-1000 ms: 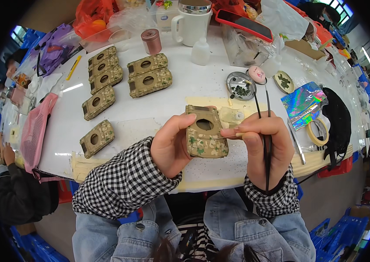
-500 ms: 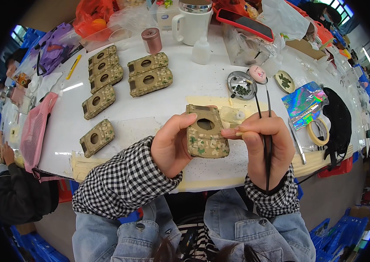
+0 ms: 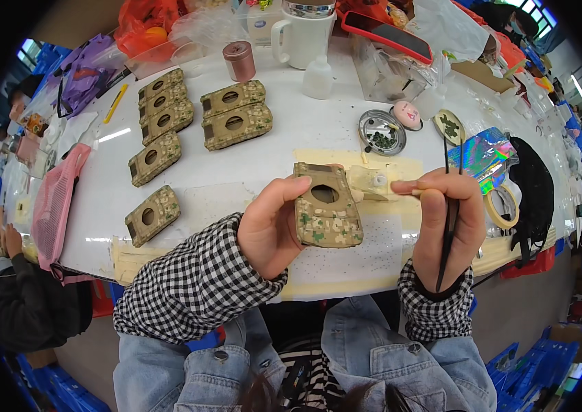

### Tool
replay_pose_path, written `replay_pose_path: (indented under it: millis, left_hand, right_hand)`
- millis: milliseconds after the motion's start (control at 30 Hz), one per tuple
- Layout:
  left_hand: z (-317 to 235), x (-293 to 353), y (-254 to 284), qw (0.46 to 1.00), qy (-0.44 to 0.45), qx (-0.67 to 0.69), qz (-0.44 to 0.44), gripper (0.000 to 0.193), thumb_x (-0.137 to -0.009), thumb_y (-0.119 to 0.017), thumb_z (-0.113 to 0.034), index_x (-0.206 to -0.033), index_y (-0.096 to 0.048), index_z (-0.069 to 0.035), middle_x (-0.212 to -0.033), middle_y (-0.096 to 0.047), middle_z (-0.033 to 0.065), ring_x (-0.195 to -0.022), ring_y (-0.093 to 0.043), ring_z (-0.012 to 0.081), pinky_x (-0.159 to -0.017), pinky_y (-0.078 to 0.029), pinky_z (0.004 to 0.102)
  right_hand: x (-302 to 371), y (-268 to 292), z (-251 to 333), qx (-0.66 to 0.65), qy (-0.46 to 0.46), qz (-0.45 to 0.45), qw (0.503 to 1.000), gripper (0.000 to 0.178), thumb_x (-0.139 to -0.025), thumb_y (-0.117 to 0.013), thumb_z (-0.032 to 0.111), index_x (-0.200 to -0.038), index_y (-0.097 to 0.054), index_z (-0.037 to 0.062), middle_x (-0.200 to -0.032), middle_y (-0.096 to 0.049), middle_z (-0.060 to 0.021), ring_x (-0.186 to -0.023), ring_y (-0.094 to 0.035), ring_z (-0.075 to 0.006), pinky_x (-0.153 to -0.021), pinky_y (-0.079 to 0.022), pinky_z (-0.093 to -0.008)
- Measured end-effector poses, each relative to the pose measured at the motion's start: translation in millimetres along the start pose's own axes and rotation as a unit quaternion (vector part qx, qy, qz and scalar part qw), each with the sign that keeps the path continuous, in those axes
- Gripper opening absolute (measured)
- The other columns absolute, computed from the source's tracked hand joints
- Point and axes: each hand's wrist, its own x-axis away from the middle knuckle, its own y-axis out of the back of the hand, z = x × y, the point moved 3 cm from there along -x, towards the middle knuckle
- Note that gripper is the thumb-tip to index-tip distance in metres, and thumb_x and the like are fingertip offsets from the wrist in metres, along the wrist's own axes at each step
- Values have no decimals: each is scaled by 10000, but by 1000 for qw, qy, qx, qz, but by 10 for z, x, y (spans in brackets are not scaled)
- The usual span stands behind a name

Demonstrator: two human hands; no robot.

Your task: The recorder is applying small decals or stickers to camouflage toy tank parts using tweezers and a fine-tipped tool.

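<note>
My left hand [image 3: 267, 220] grips a camouflage-patterned model tank hull [image 3: 329, 223] by its left side, thumb on the top near a round hole. To its right, apart from the hull, is my right hand [image 3: 452, 223]. It holds black tweezers [image 3: 445, 250], their two tips pointing away from me. Thumb and forefinger of that hand are pinched together on a small, thin pale piece, mostly hidden. Several similar hulls [image 3: 155, 158] lie in a column at the left, and two more [image 3: 237, 126] sit beside them.
Behind the right hand stand a round dish [image 3: 401, 144] with dark green bits and an oval dish [image 3: 441, 118] with green pieces. A roll of tape [image 3: 502, 221] lies right. Farther back are a white bottle [image 3: 318, 79], a white mug [image 3: 303, 42] and a red-cased phone [image 3: 386, 36].
My right hand has drawn away from the hull to the right, carrying the tweezers along. My left hand and the hull have barely moved.
</note>
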Motion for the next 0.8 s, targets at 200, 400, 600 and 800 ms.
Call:
replay_pose_path:
  millis: [200, 400, 600, 800]
  left_hand:
    - [-19, -3, -3, 1000, -6, 3, 16, 524, -897, -405, -299, -1311, -418, 22, -1267, -508, 173, -1136, -514, 260, -935, -446, 438]
    - [-68, -25, 23, 998, -53, 21, 40, 506, -905, -382, -285, -1297, -428, 32, -1321, -468, 155, -1125, -511, 269, -895, -462, 459]
    - [-62, 8, 59, 997, -39, 66, -15, 532, -904, -375, -303, -1300, -411, 50, -1307, -469, 191, -930, -609, 341, -785, -524, 382]
    - [-43, 0, 49, 997, -42, 50, -48, 533, -911, -356, -301, -1299, -399, 61, -1342, -428, 194, -973, -600, 335, -765, -539, 373]
  right_hand:
    - [-62, 22, -133, 251, 78, -21, 965, 147, -732, -700, 6, -837, -601, 30, -789, -592, -129, -682, -567, -282, -607, -454, -345]
    - [-58, -41, -255, 267, 74, 57, 959, 215, -702, -714, 37, -889, -608, 26, -794, -577, -129, -763, -559, -305, -655, -455, -361]
    - [138, 252, -225, 107, -33, 84, 990, 693, -910, -450, 517, -1270, -412, -73, -1096, -559, -194, -951, -589, -224, -853, -438, -327]
    - [589, 345, -222, -87, -262, 105, 955, 344, -788, -641, -74, -1114, -533, -50, -1000, -640, -148, -907, -642, -198, -831, -477, -272]
